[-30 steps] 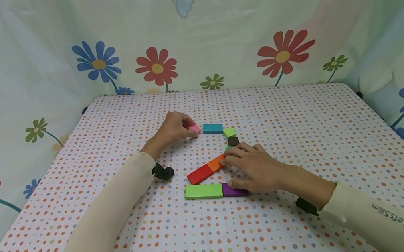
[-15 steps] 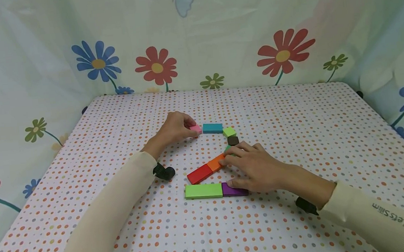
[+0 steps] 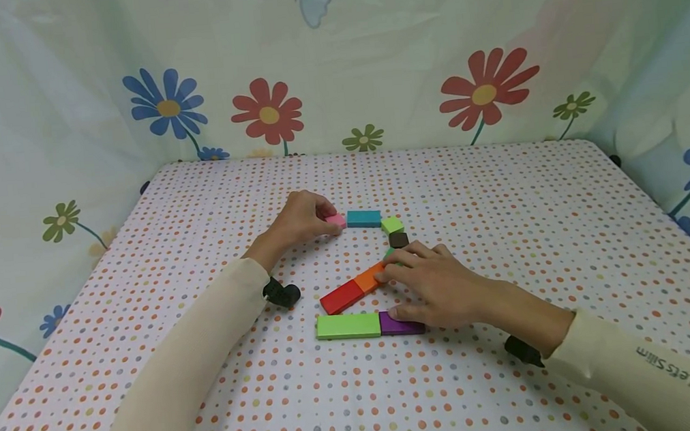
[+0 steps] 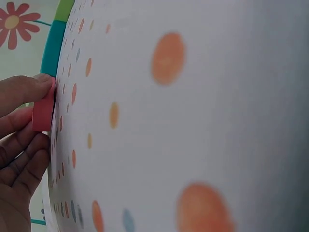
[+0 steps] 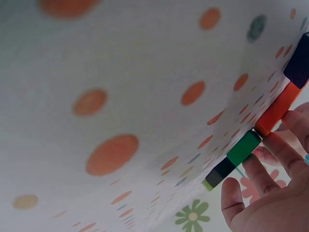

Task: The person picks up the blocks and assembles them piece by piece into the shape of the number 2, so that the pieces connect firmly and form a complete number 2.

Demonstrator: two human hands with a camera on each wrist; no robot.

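Observation:
My left hand [image 3: 303, 218] pinches a pink block [image 3: 336, 220] between thumb and fingers. In the left wrist view the pink block [image 4: 44, 108] lies on the cloth, end against a teal block [image 4: 53, 50]. Right of it in the head view come the teal block [image 3: 364, 218], a small lime cube [image 3: 392, 225] and a dark brown block [image 3: 399, 240]. My right hand [image 3: 434, 290] rests over the bend, fingers at the green block [image 5: 244, 147] and orange block [image 3: 368, 280]. Its thumb lies on a purple block [image 3: 404, 327]. The green block is mostly hidden in the head view.
A red block [image 3: 341, 297] continues from the orange one toward the lower left. Below it a long lime block [image 3: 348, 326] meets the purple block end to end. A dotted cloth [image 3: 336, 401] covers the table, and a flowered curtain [image 3: 405, 53] hangs behind and beside it.
My left hand has slid the pink block slightly right, closing the gap to the teal block. The right hand stays where it was.

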